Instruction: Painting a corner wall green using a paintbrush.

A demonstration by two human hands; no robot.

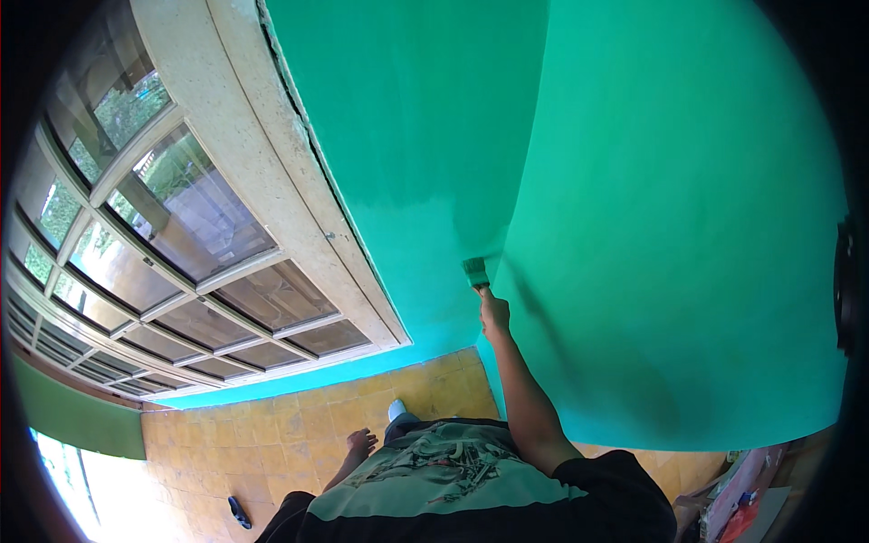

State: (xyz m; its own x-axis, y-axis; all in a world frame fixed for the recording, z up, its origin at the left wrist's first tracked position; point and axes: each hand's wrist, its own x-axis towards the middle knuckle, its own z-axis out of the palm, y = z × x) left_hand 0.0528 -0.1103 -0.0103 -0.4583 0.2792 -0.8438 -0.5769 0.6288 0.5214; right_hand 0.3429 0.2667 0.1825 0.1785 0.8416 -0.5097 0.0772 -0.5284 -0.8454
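- A broad teal wall (pixel 674 208) is filling the right side.
- A narrower teal wall (pixel 407 100) is meeting it at a corner.
- A many-paned window (pixel 197 291) is standing on the left, its off-white frame looking speckled.
- Greenery (pixel 172 167) is showing in the upper glass.
- Yellowish tiles (pixel 272 443) are covering the floor.
- A duller green wall (pixel 86 421) is rising at lower left.
- Bright daylight is washing over the tiles beside it.

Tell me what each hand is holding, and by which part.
The right hand grips a paintbrush by its handle, just below the bristle head. The left hand appears to hold nothing.
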